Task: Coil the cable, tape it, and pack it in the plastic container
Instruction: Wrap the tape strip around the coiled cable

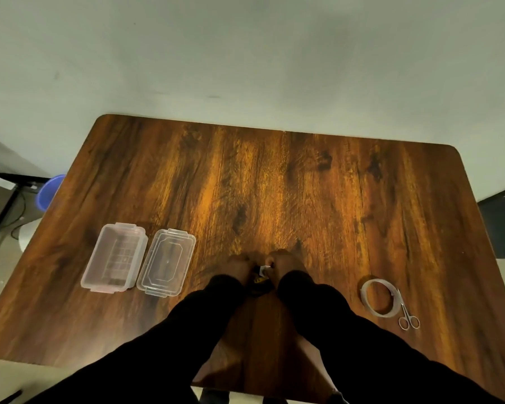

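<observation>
Hands meet low over the near middle of the desk (274,185) in the head view, the only view there is. The left hand (239,268) and the right hand (286,265) are pressed close together with a small dark bundle between them, which I take to be the cable (257,282); a yellow mark and a pale scrap, perhaps a tag or a bit of tape, show at its top. Both hands appear closed around it, though the fingers are dim and mostly turned away, so the exact grip cannot be made out. Black sleeves cover both forearms.

Toward the left edge sits the clear plastic container (114,256), open and apparently empty, with its lid (166,262) lying flat just beside it on the right. Near the right edge lies the roll of clear tape (378,298), and a small pair of scissors (407,316) touches or nearly touches its near side. Off the desk's left edge a blue bucket (48,192) stands on the floor.

By my judgement the cable is light and soft but springy: a coil will try to open once pressure comes off. It is best pinched across the gathered loops at one spot, leaving the other hand free for tape. Coiling seems in hand or nearly finished; taping and packing are not yet done. Clear tape is slippery to start, and its loose end is hard to find.
</observation>
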